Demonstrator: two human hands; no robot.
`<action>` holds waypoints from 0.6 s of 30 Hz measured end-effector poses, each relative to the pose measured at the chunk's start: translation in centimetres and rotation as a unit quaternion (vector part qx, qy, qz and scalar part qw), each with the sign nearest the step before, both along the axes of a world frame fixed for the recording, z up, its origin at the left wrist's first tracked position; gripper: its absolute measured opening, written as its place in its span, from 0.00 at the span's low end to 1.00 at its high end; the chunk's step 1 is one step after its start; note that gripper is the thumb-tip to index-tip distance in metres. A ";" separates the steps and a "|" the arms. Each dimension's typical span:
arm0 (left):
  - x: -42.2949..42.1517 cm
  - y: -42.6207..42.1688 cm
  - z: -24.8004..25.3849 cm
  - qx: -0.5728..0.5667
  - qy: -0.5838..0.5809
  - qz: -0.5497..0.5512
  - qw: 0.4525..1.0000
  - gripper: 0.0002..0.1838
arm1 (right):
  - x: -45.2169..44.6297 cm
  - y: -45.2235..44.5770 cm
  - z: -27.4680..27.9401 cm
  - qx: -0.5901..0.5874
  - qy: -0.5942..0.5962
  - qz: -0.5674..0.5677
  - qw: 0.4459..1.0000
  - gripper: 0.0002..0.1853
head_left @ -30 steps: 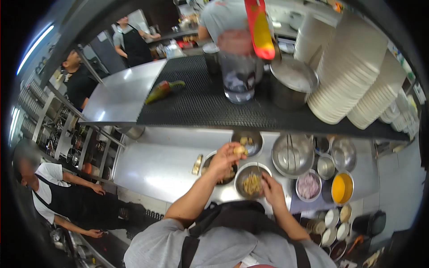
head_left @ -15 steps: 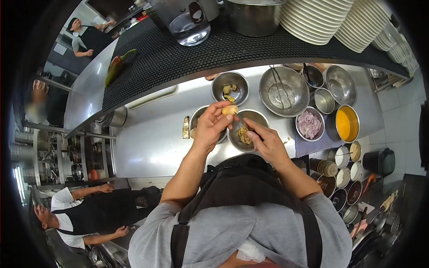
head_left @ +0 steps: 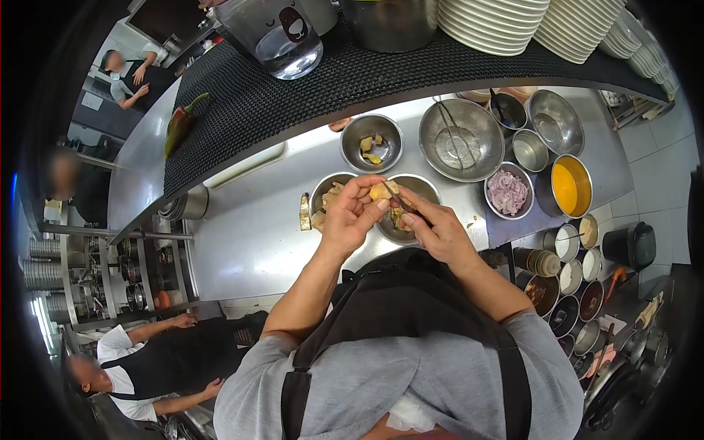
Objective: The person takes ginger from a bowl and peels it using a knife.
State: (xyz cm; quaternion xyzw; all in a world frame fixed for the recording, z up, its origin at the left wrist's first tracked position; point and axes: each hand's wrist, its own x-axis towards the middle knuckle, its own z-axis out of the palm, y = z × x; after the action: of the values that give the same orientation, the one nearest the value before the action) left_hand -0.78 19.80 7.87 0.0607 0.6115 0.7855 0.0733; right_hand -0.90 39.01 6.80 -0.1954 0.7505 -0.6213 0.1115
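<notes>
My left hand [head_left: 349, 218] pinches a pale yellow piece of ginger [head_left: 380, 191] between thumb and fingers. My right hand [head_left: 441, 229] is closed around a small knife [head_left: 398, 198], whose dark blade lies against the ginger's right side. Below both hands, a steel bowl [head_left: 431, 192] holds brownish-yellow peelings [head_left: 400, 218], partly covered by my right hand. Left of it, another bowl [head_left: 315, 196] contains several tan ginger pieces [head_left: 320, 218], half hidden by my left hand. A third bowl [head_left: 397, 132], farther back, has a few peeled yellow pieces [head_left: 372, 144] in it.
To the right stand a perforated strainer bowl [head_left: 429, 139], chopped purple onion [head_left: 506, 193] and a pot of orange liquid [head_left: 570, 189]. A black-matted shelf [head_left: 293, 110] overhangs the counter, carrying plate stacks [head_left: 491, 26]. A co-worker [head_left: 176, 359] is at lower left.
The knife blade has come up against the ginger, and my right hand has moved closer to my left. The view has shifted slightly, uncovering more of the left bowl's pieces.
</notes>
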 end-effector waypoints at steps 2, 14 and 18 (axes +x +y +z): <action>0.2 0.0 0.1 -0.005 0.007 0.002 1.000 0.17 | 0.0 -0.2 -0.4 -0.058 0.005 0.007 0.998 0.25; 1.0 0.6 -2.6 -0.186 0.158 0.041 0.969 0.17 | -0.3 -0.5 0.1 -0.106 -0.112 -0.008 0.988 0.15; 0.7 0.2 -3.4 -0.253 0.252 0.044 0.933 0.17 | -0.5 -0.3 -0.7 -0.118 -0.132 -0.010 0.984 0.13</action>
State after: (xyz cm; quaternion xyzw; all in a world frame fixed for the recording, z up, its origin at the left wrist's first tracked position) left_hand -0.10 19.96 4.48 0.2096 0.7902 0.5663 -0.1050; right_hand -1.35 38.70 6.12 -0.1156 0.6528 -0.7269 0.1795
